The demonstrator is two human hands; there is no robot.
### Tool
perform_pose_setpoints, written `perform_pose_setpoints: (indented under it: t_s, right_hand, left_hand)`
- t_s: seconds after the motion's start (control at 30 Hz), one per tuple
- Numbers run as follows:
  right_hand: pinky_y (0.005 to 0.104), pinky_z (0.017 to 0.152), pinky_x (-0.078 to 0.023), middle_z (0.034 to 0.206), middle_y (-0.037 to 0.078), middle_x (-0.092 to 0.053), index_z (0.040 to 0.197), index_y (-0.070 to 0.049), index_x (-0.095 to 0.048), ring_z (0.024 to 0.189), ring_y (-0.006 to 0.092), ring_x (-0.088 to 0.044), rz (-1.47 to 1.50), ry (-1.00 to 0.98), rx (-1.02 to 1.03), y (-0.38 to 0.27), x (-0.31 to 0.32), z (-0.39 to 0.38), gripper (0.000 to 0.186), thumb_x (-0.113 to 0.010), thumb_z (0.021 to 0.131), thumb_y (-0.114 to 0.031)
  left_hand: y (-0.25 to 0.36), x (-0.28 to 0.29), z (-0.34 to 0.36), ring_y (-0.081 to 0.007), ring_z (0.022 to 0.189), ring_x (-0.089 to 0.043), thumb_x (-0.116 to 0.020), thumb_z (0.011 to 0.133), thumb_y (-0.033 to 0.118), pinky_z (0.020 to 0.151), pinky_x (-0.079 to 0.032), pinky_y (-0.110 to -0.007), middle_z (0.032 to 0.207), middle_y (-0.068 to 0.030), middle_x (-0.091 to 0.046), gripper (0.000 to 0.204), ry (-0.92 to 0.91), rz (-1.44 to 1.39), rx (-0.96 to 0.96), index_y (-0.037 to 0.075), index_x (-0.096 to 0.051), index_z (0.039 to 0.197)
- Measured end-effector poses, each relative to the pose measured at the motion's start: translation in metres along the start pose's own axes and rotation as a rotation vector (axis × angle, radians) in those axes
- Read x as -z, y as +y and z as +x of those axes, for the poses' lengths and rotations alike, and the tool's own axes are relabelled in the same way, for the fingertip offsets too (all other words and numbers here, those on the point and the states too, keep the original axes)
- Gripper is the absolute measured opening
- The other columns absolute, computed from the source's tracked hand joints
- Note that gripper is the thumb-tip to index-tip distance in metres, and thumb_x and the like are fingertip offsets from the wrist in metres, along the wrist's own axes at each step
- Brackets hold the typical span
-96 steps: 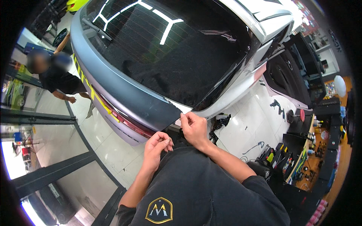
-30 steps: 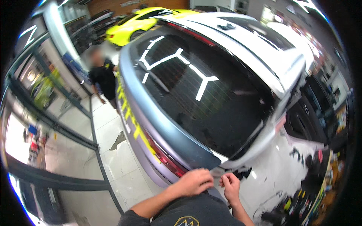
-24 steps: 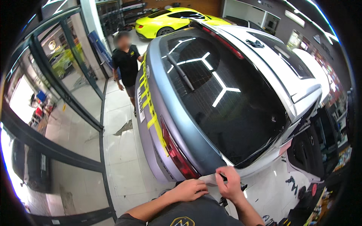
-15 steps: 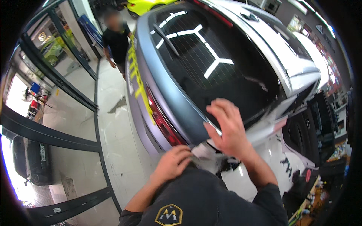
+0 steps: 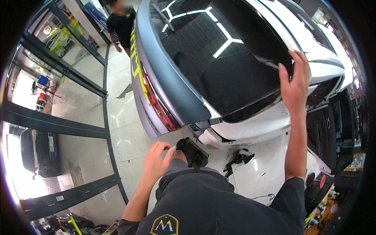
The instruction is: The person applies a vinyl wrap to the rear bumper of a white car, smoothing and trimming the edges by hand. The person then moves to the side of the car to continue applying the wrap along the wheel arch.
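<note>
My right hand [image 5: 296, 80] reaches to the near right edge of the dark rear window [image 5: 223, 74], thumb and fingers apart. Its fingertips overlap the white pillar; whether they touch it I cannot tell. No object shows in that hand. My left hand [image 5: 156, 162] hovers in front of my body, short of the car's tail, fingers loosely bent and thumb apart. Nearest to it on the car is the red tail lamp [image 5: 158, 105], set in a lilac tailgate with yellow tape [image 5: 137, 66] along it. A matte blue-grey panel [image 5: 176, 92] lies under the window.
A person in black [image 5: 120, 29] stands beyond the car's far left corner. Glass doors [image 5: 78, 129] with dark frames line the left. Black crumpled material [image 5: 241, 158] lies on the tiled floor below the white rear quarter [image 5: 250, 131]. A detached dark panel [image 5: 323, 129] stands at the right.
My right hand has moved right and farther along the window edge, away from its lower corner. My left hand has come away from the tail lamp area, toward me and to the left.
</note>
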State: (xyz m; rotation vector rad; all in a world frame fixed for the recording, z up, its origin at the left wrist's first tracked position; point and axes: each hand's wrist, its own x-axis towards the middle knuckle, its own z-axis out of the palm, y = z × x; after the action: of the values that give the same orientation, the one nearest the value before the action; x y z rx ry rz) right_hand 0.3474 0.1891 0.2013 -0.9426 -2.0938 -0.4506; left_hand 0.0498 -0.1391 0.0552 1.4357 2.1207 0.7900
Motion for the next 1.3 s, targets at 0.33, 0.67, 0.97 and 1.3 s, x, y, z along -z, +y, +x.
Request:
perform_pose_setpoints:
  t_s: [0.33, 0.67, 0.97, 1.3]
  right_hand:
    - [0.0547, 0.122, -0.024, 0.161, 0.018, -0.031, 0.137, -0.006, -0.053, 0.15, 0.0412, -0.026, -0.048, -0.009, -0.057, 0.028, -0.052, -0.051, 0.045, -0.063, 0.098, -0.025]
    - [0.0576, 0.123, -0.019, 0.137, 0.018, -0.057, 0.128, -0.002, -0.059, 0.152, 0.0432, -0.024, 0.028, 0.029, -0.078, 0.039, -0.067, -0.076, 0.037, -0.062, 0.092, -0.013]
    - [0.0578, 0.123, -0.016, 0.13, 0.015, -0.062, 0.122, -0.003, -0.062, 0.152, 0.0419, -0.025, 0.094, 0.075, -0.118, 0.038, -0.073, -0.081, 0.034, -0.057, 0.089, -0.007]
    - [0.0585, 0.122, -0.019, 0.115, 0.012, -0.07, 0.11, -0.004, -0.069, 0.15, 0.0428, -0.031, 0.165, 0.184, -0.05, 0.047, -0.082, -0.083, 0.027, -0.055, 0.086, -0.005]
  left_hand:
    - [0.093, -0.077, 0.081, -0.031, 0.078, -0.066, -0.075, 0.089, 0.027, 0.066, -0.051, -0.042, 0.089, -0.0086, -0.062, 0.024, 0.122, 0.077, -0.23, 0.007, -0.062, 0.09]
    - [0.074, -0.085, 0.113, -0.0284, 0.082, -0.06, -0.082, 0.078, 0.017, 0.069, -0.046, -0.039, 0.087, -0.0081, -0.057, 0.027, 0.286, 0.273, -0.585, 0.005, -0.06, 0.09]
    - [0.07, -0.101, 0.106, -0.0253, 0.083, -0.06, -0.078, 0.079, 0.008, 0.072, -0.041, -0.038, 0.088, -0.0058, -0.061, 0.018, 0.431, 0.211, -0.572, 0.007, -0.064, 0.089]
    - [0.083, -0.102, 0.105, -0.0273, 0.082, -0.057, -0.074, 0.081, 0.006, 0.073, -0.039, -0.04, 0.084, -0.007, -0.057, 0.013, 0.438, 0.191, -0.449, 0.007, -0.061, 0.085]
